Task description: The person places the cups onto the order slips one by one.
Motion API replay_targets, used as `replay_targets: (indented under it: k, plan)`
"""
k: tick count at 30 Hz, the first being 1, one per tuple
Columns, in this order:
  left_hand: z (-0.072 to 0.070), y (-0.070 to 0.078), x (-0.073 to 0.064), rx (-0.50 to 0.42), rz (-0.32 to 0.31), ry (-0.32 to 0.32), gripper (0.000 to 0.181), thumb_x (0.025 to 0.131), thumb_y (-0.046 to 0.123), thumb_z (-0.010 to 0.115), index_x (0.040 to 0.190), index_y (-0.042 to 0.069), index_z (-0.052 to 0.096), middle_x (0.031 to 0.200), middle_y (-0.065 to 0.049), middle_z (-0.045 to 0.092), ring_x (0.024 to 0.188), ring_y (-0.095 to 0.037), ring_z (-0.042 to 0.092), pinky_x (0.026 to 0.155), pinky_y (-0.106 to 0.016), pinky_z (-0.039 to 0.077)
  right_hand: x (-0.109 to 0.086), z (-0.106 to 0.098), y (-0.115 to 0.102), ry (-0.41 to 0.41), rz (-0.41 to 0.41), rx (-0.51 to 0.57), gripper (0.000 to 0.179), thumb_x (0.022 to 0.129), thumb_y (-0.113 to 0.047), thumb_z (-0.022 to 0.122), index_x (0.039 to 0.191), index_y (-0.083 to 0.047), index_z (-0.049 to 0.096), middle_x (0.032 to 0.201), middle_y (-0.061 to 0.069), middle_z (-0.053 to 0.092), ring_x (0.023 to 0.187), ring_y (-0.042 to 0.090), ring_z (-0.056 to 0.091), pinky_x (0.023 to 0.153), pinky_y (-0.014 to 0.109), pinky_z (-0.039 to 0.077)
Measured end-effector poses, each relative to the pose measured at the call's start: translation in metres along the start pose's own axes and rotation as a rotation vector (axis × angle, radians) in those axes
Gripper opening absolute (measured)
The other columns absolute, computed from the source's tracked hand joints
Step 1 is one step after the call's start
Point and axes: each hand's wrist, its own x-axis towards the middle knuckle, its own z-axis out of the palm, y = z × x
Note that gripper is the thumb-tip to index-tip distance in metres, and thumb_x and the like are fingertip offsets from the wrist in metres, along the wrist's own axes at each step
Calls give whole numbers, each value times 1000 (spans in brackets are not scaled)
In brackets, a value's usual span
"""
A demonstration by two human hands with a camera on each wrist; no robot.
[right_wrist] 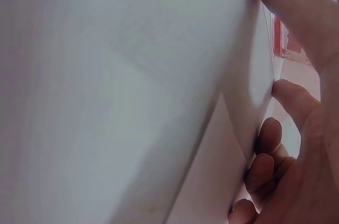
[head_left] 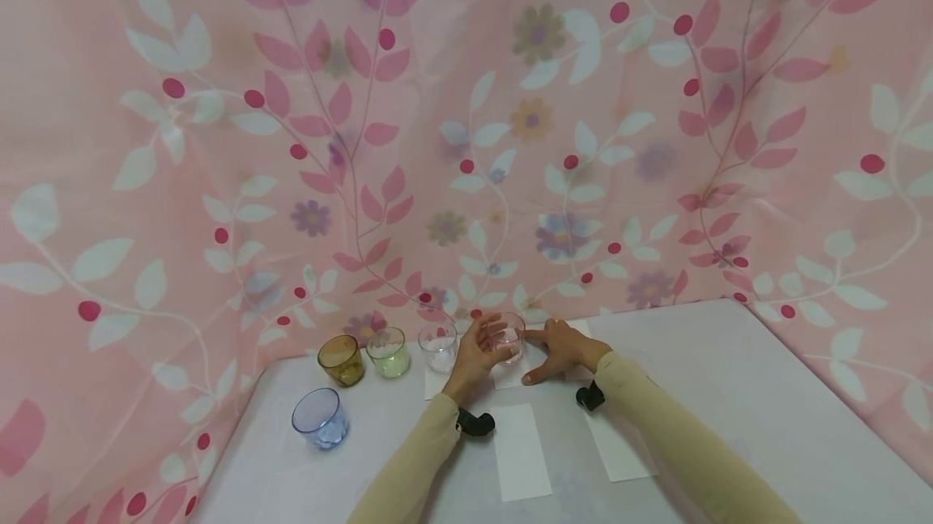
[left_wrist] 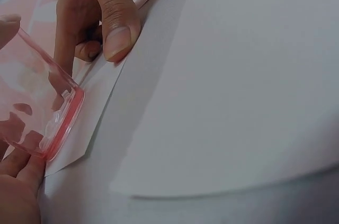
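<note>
In the head view my left hand (head_left: 475, 355) holds a clear pink glass (head_left: 514, 336) at the back of the table, thumb in front and fingers at its far side. The glass stands on a white paper sheet (head_left: 510, 380); the left wrist view shows its darker pink base (left_wrist: 68, 123) on the paper. Just right of the glass, my right hand (head_left: 564, 348) rests with thumb and forefinger spread. Its thumb (left_wrist: 117, 41) touches down by the paper's edge, and no object shows in its grasp. In the right wrist view its other fingertips (right_wrist: 260, 168) are loosely bent at the surface.
A clear glass (head_left: 438, 350), a green glass (head_left: 389, 355) and an amber glass (head_left: 341, 362) line the back left. A blue glass (head_left: 322, 420) stands nearer. White sheets (head_left: 522, 453) lie in front, with another (head_left: 621, 449) below my right forearm. A floral curtain (head_left: 466, 127) hangs behind.
</note>
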Motion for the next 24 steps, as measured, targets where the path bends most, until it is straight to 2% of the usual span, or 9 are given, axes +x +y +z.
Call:
replay_targets:
  k: [5, 12, 16, 19, 24]
  plan:
    - [1, 4, -4, 39, -11, 17, 74, 89, 3, 81, 154, 2, 45, 154, -28, 54, 148, -42, 49, 127, -57, 34, 2, 3, 1, 0, -5, 14, 105, 75, -60, 91, 161, -19, 48, 108, 11, 49, 99, 23, 43, 87, 42, 47]
    - [4, 14, -5, 96, -39, 65, 92, 86, 5, 84, 162, 1, 32, 167, -26, 38, 159, -42, 31, 131, -57, 25, 2, 3, -1, 9, -2, 15, 105, 74, -61, 92, 161, -20, 48, 111, 12, 52, 101, 23, 45, 92, 47, 51]
    - [7, 32, -8, 83, -19, 105, 99, 86, 9, 86, 164, -3, 26, 171, -26, 28, 162, -43, 23, 133, -57, 21, 0, 1, -3, 14, -4, 4, 104, 75, -60, 92, 160, -20, 49, 109, 11, 52, 99, 23, 46, 90, 45, 51]
    - [8, 50, -12, 90, 9, 127, 100, 87, 14, 87, 164, -2, 26, 172, -25, 27, 161, -45, 22, 132, -58, 21, -1, 0, -3, 10, -4, 7, 103, 75, -59, 92, 160, -20, 49, 106, 10, 51, 97, 22, 45, 86, 42, 49]
    - [7, 80, -22, 130, 60, 107, 94, 90, 20, 85, 164, 4, 29, 173, -19, 27, 158, -51, 24, 128, -65, 27, -3, 0, -1, 9, 4, 6, 104, 75, -60, 91, 161, -21, 48, 109, 10, 52, 99, 23, 46, 88, 44, 50]
